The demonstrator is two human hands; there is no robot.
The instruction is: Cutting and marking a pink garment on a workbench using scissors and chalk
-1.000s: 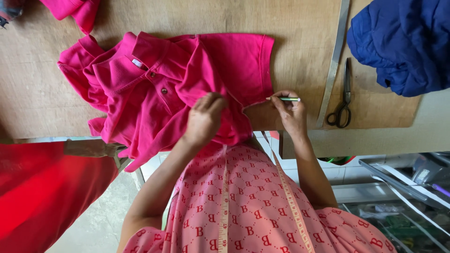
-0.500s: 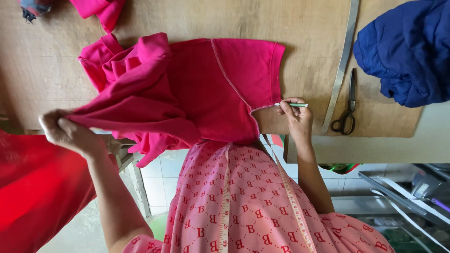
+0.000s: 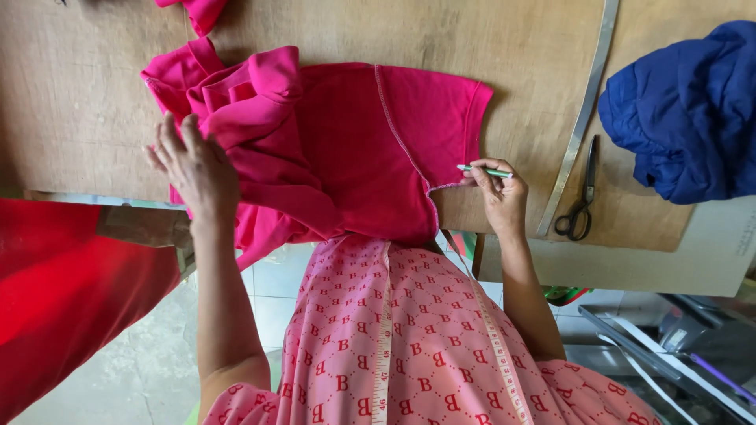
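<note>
Marking step: your left hand [image 3: 197, 165] lies spread on the pink knit garment [image 3: 346, 149] while your right hand [image 3: 498, 193] pinches the slim green-tipped marking pencil [image 3: 484, 170].

Even, soft daylight fills the scene — bright overall, with no hard glare. The wooden tabletop [image 3: 102, 94] reads evenly lit, its grain clear. Folds of the pink garment [image 3: 346, 149] carry gentle shading, and the dark blue cloth [image 3: 693, 110] holds deep shadow in its creases. The scissors [image 3: 581, 197] and curved metal ruler [image 3: 587, 102] are sharp. Focus is crisp at centre — the lower right corner, below the table edge, looks softer and cluttered. Straight edges bow slightly toward the frame borders.
</note>
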